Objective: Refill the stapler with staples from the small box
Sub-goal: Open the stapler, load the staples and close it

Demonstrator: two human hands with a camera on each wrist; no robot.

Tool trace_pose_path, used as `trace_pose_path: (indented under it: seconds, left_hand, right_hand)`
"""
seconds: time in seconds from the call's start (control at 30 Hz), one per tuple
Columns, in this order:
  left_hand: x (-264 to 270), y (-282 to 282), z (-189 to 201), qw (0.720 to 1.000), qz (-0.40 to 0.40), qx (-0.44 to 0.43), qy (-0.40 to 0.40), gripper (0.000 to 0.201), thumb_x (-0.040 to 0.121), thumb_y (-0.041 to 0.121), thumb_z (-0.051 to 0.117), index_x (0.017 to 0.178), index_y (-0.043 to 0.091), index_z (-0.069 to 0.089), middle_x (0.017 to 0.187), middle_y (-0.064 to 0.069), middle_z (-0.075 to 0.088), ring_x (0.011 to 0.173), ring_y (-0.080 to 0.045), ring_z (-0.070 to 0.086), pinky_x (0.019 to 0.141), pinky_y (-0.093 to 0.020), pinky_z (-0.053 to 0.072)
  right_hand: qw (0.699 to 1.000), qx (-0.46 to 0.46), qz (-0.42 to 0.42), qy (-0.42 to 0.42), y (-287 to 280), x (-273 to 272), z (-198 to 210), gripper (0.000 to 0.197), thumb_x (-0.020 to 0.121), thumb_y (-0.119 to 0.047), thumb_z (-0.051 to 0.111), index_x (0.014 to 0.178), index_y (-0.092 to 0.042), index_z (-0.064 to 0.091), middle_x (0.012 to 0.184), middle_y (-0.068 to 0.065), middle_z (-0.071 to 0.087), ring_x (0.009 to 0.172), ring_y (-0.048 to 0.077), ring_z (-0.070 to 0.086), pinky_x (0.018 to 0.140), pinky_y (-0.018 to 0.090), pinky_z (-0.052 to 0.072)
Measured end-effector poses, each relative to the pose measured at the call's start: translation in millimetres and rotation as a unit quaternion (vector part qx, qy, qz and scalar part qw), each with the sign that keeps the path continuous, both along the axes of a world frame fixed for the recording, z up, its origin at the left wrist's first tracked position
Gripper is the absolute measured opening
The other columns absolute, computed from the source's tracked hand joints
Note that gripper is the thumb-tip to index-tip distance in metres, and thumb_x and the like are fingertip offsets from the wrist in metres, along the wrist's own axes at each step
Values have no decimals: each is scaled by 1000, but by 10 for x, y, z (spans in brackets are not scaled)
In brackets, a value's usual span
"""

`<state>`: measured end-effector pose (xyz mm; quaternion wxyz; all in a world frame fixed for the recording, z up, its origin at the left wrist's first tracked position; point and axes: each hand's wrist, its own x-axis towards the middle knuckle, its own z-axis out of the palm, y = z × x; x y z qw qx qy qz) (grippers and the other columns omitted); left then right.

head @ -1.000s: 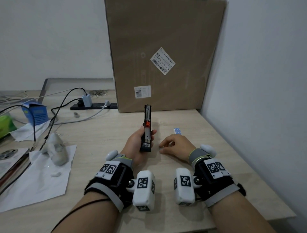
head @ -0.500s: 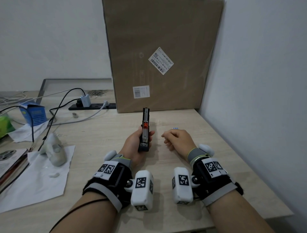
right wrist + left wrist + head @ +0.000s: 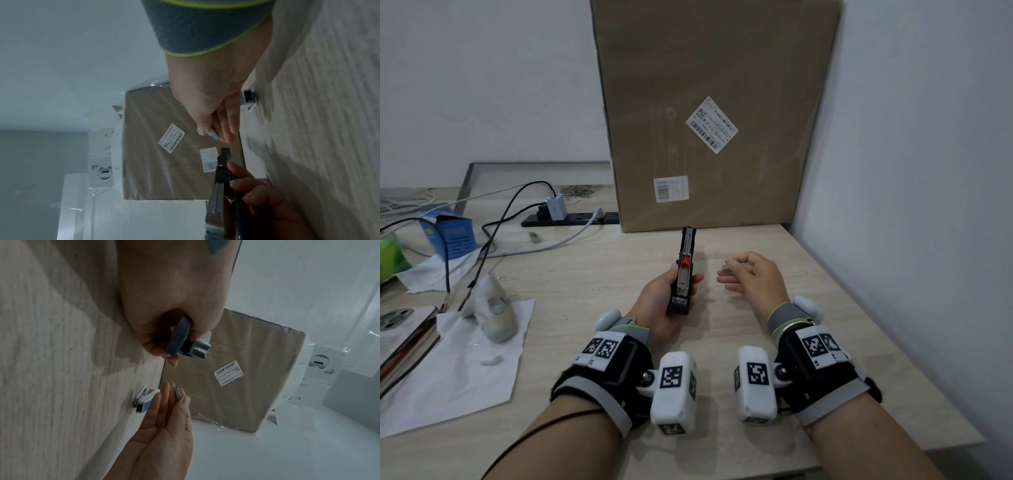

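My left hand grips the black stapler, which lies open with its metal channel and orange pusher facing up; it also shows in the left wrist view as the stapler and in the right wrist view as the stapler. Just to the right of it, my right hand pinches a short grey staple strip between thumb and fingers, a little above the table. The staple strip and the staple strip show at the fingertips. The small blue-white staple box lies open on the table behind that hand, hidden in the head view.
A large cardboard box leans against the wall just beyond the stapler. The right wall is close. At the left are a power strip with cables, a blue carton, a white lump and a paper sheet.
My right hand has risen from the table at the small box and turned towards the stapler, now with a staple strip in its fingertips. The left hand and stapler have barely moved.
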<state>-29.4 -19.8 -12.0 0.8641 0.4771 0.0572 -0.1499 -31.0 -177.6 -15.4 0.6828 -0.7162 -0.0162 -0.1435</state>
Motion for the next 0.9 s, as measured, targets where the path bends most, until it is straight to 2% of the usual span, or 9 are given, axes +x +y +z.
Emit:
trace_pose_path:
  seconds: [0.1, 0.2, 0.3, 0.4, 0.57, 0.7, 0.77, 0.83, 0.9]
  left_hand:
    - [-6, -6, 0, 1000, -4, 9, 0, 27, 100, 32, 36, 101, 13, 56, 87, -7, 65, 63, -12, 49, 48, -20, 43]
    - [-11, -3, -6, 1000, -11, 14, -3, 28, 101, 31, 36, 103, 11, 56, 87, -8, 66, 62, -12, 49, 50, -21, 42]
    - [-14, -5, -11, 999, -27, 20, -11, 30, 101, 31, 36, 105, 10, 56, 85, -9, 66, 61, -13, 49, 51, -22, 40]
    - [-17, -9, -12, 999, -44, 25, -17, 33, 101, 32, 35, 109, 9, 57, 78, -8, 68, 61, -13, 49, 51, -22, 39]
    - [-18, -9, -35, 997, -57, 47, -20, 34, 100, 32, 37, 101, 6, 60, 62, -3, 68, 60, -14, 48, 48, -22, 40]
    - [-32, -6, -31, 996, -68, 56, -20, 33, 100, 29, 38, 101, 6, 61, 82, -11, 66, 55, -13, 50, 45, -21, 42]
    - [-33, -11, -33, 995, -76, 57, -24, 31, 100, 27, 39, 104, 6, 61, 88, -13, 64, 53, -12, 50, 45, -20, 42]
    - [-29, -10, -41, 995, -85, 57, -23, 31, 100, 28, 40, 108, 6, 61, 85, -13, 67, 51, -12, 51, 44, -20, 42]
    - [-23, -8, -43, 993, -96, 58, -22, 32, 100, 29, 39, 108, 7, 61, 75, -9, 70, 50, -12, 53, 43, -20, 43]
  right_hand:
    - [1000, -14, 5, -19, -6, -17, 18, 13, 89, -12, 58, 91, -2, 66, 81, 9, 69, 68, 13, 64, 56, 22, 54]
    - [999, 11, 24, -33, 16, -48, 55, 10, 86, -5, 61, 90, -5, 69, 77, 7, 67, 65, 8, 61, 56, 17, 54]
    - [996, 46, 63, -39, 50, -86, 97, 13, 82, 1, 63, 90, -8, 70, 73, 8, 68, 63, 9, 65, 63, 17, 56]
    - [993, 61, 94, -43, 83, -116, 126, 13, 79, 4, 65, 89, -3, 68, 71, 10, 69, 62, 12, 68, 64, 18, 57]
    - [991, 25, 123, -53, 125, -149, 150, 10, 78, 2, 67, 86, -1, 71, 82, 19, 71, 69, 18, 69, 68, 22, 58]
    - [990, -54, 101, -82, 123, -184, 172, 11, 78, -4, 69, 87, 0, 73, 87, 20, 71, 67, 10, 64, 57, 16, 48]
    - [989, -63, 102, -91, 122, -182, 176, 12, 76, -2, 70, 87, 3, 72, 86, 19, 69, 66, 7, 63, 57, 13, 47]
    - [987, -76, 102, -98, 120, -164, 165, 13, 75, -3, 72, 86, 2, 73, 85, 15, 65, 67, 11, 64, 61, 18, 52]
    - [985, -100, 102, -97, 114, -143, 152, 11, 74, -7, 74, 85, -6, 75, 85, 13, 61, 70, 21, 63, 67, 30, 56]
